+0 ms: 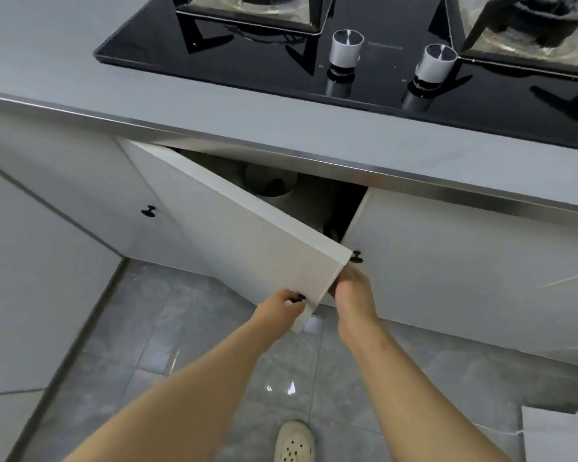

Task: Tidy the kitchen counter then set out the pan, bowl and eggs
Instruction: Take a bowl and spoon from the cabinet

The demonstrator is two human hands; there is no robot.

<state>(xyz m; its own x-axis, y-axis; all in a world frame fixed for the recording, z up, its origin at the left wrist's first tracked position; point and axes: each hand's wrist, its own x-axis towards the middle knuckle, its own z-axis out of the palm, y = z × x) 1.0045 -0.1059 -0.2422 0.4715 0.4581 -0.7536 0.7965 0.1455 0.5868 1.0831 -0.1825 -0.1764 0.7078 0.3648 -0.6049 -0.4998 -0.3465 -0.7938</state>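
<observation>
Gripping a half-open white cabinet door (247, 235): left hand (282, 305) pinches its small black knob (301, 297), right hand (351, 291) clasps its edge.

A black glass hob (381, 91) with two silver knobs (346, 48) sat at twelve o'clock. A white cabinet door (241, 235) stood ajar at centre. At six o'clock a pale shoe (294, 443) rested on grey floor tiles (147, 328), a white paper bag (561, 438) at five.
</observation>
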